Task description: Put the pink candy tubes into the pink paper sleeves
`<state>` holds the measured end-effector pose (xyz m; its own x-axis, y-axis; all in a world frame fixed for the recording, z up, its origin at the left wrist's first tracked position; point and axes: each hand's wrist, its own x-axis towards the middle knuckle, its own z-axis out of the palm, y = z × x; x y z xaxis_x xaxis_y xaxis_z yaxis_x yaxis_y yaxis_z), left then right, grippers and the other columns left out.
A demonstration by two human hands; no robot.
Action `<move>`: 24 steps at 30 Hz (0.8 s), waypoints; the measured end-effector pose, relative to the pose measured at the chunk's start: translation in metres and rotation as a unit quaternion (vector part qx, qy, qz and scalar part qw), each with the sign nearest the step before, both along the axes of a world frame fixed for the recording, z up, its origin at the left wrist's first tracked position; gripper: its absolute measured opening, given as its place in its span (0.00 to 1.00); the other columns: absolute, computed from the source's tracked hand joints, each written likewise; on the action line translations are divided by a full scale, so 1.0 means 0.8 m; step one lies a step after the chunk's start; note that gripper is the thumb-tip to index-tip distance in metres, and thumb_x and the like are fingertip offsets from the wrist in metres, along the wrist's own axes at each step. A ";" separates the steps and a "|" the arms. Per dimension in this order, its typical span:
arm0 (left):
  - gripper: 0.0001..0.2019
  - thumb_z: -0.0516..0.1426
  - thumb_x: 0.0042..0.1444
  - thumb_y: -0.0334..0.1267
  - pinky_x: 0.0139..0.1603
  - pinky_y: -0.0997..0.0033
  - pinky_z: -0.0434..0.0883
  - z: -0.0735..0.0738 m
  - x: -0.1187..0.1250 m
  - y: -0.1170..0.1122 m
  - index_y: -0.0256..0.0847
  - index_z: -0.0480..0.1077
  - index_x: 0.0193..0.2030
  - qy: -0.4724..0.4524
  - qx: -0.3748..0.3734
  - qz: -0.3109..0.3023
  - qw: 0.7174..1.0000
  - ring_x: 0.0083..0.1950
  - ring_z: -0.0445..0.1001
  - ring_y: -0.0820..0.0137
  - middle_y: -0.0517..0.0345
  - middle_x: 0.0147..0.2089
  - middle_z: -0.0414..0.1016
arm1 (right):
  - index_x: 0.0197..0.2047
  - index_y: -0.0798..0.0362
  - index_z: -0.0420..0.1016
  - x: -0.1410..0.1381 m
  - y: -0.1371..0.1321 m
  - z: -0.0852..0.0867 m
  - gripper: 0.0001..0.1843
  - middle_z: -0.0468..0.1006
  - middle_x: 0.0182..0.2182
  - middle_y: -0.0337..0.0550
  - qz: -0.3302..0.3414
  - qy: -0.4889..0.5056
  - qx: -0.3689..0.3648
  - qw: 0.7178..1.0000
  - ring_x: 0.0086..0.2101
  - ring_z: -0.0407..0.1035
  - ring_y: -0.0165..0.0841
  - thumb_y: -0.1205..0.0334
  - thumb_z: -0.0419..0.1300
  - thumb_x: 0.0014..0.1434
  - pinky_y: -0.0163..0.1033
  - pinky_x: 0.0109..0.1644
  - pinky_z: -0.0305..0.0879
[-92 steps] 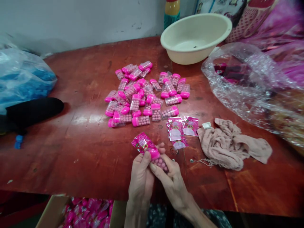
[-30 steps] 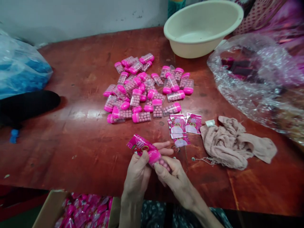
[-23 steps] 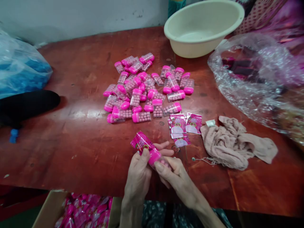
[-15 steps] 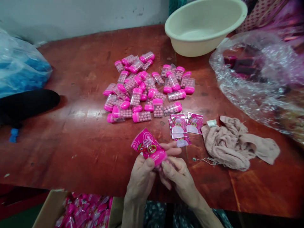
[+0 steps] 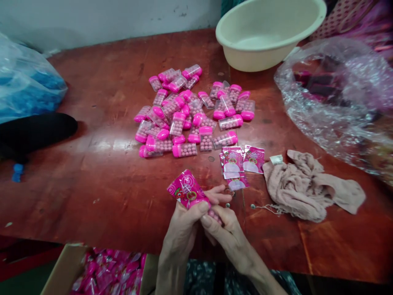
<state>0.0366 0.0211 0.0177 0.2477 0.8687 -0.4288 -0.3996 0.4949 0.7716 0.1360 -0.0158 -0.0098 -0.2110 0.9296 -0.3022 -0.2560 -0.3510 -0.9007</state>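
One held sachet (image 5: 187, 190) — one basin (image 5: 245, 59)

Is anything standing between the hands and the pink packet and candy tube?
Nothing visible. The left hand pinches the pink packet directly, the right hand holds the candy tube, and the tube's top end meets the packet's mouth.

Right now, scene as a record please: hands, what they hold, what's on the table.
left hand: grips pink packet, thumb at its mouth
right hand: pinches candy container, one end tucked in the packet
pile: pink-capped containers lying loose, mid-table
flat packets: between pile and cloth
cloth: crumpled, right of the hands
basin: cream, far side
clear bag: right side
blue bag: left side
cardboard box: below the near edge, holds pink packs
table: red-brown wood
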 end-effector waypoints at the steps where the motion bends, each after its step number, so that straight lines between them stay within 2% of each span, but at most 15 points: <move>1: 0.11 0.57 0.51 0.41 0.56 0.56 0.63 0.000 0.001 -0.001 0.35 0.77 0.33 -0.001 -0.002 0.006 1.000 0.55 0.70 0.52 0.44 0.40 0.80 | 0.25 0.53 0.63 -0.004 0.001 -0.002 0.19 0.59 0.16 0.31 0.002 0.047 -0.011 0.999 0.17 0.52 0.23 0.49 0.54 0.61 0.31 0.21 0.49; 4: 0.18 0.55 0.54 0.48 0.45 0.62 0.71 -0.002 0.000 -0.005 0.36 0.76 0.42 0.006 -0.029 0.020 0.999 0.45 0.75 0.57 0.44 0.42 0.79 | 0.24 0.53 0.60 -0.018 0.004 -0.009 0.23 0.56 0.11 0.29 -0.027 0.157 -0.056 0.986 0.12 0.47 0.22 0.44 0.50 0.61 0.31 0.16 0.44; 6: 0.18 0.56 0.54 0.47 0.38 0.66 0.72 -0.003 0.001 -0.007 0.36 0.76 0.44 0.021 -0.049 0.021 0.998 0.38 0.76 0.61 0.45 0.42 0.79 | 0.22 0.53 0.59 -0.025 0.005 -0.010 0.26 0.56 0.11 0.30 -0.065 0.158 -0.068 0.983 0.12 0.48 0.22 0.42 0.46 0.62 0.30 0.16 0.44; 8: 0.17 0.57 0.54 0.45 0.32 0.70 0.72 -0.005 0.002 -0.008 0.35 0.75 0.44 0.035 -0.053 0.018 0.998 0.33 0.75 0.65 0.45 0.41 0.79 | 0.22 0.53 0.60 -0.028 0.004 -0.008 0.26 0.57 0.13 0.31 -0.103 0.099 -0.051 0.988 0.15 0.51 0.23 0.43 0.45 0.63 0.30 0.17 0.47; 11: 0.16 0.56 0.56 0.43 0.31 0.72 0.70 -0.009 0.006 -0.010 0.36 0.75 0.46 0.067 -0.036 0.031 0.997 0.31 0.74 0.68 0.46 0.41 0.79 | 0.27 0.54 0.65 -0.020 0.003 -0.001 0.21 0.62 0.18 0.34 -0.126 -0.064 -0.003 0.990 0.19 0.55 0.25 0.49 0.46 0.65 0.31 0.22 0.52; 14: 0.15 0.55 0.57 0.43 0.36 0.72 0.70 -0.009 0.007 -0.011 0.37 0.75 0.45 0.141 0.003 0.050 0.989 0.35 0.74 0.66 0.49 0.40 0.79 | 0.32 0.54 0.69 -0.004 0.004 0.008 0.15 0.68 0.25 0.39 -0.163 -0.233 0.077 0.956 0.27 0.63 0.30 0.56 0.48 0.65 0.35 0.31 0.58; 16: 0.13 0.56 0.56 0.41 0.37 0.72 0.69 -0.007 0.004 -0.012 0.38 0.76 0.43 0.190 0.030 0.035 0.981 0.37 0.74 0.65 0.52 0.38 0.79 | 0.37 0.53 0.70 0.008 0.008 0.013 0.11 0.70 0.34 0.44 -0.208 -0.273 0.119 0.932 0.35 0.65 0.34 0.58 0.50 0.64 0.38 0.39 0.61; 17: 0.12 0.57 0.55 0.41 0.38 0.72 0.69 -0.005 0.003 -0.012 0.38 0.76 0.42 0.203 0.043 0.020 0.978 0.37 0.74 0.65 0.53 0.37 0.79 | 0.39 0.53 0.71 0.013 0.011 0.016 0.10 0.70 0.37 0.46 -0.217 -0.262 0.128 0.932 0.39 0.65 0.35 0.58 0.51 0.63 0.38 0.42 0.62; 19: 0.11 0.57 0.55 0.39 0.37 0.72 0.69 -0.003 0.003 -0.014 0.39 0.76 0.42 0.190 0.052 -0.013 0.980 0.36 0.74 0.66 0.55 0.36 0.78 | 0.38 0.52 0.72 0.019 0.017 0.020 0.10 0.71 0.37 0.45 -0.194 -0.204 0.118 0.952 0.39 0.65 0.35 0.57 0.53 0.63 0.38 0.43 0.63; 21: 0.12 0.58 0.55 0.40 0.34 0.73 0.69 -0.003 0.005 -0.019 0.38 0.74 0.44 0.128 0.026 -0.034 0.991 0.32 0.72 0.69 0.56 0.33 0.76 | 0.30 0.53 0.72 0.022 0.021 0.022 0.13 0.70 0.31 0.42 -0.173 -0.148 0.092 0.969 0.34 0.65 0.33 0.56 0.53 0.62 0.35 0.38 0.63; 24: 0.13 0.59 0.53 0.39 0.27 0.76 0.67 -0.009 0.014 -0.028 0.39 0.71 0.44 0.039 -0.021 -0.040 0.998 0.26 0.68 0.73 0.59 0.28 0.71 | 0.21 0.53 0.68 0.020 0.022 0.019 0.20 0.68 0.27 0.40 -0.198 -0.126 0.054 0.971 0.30 0.64 0.31 0.54 0.54 0.62 0.34 0.31 0.61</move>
<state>0.0476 -0.0014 0.0107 0.2796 0.8284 -0.4854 -0.2974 0.5554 0.7766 0.1519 0.0016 0.0058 0.2367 0.9519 -0.1944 -0.1181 -0.1704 -0.9783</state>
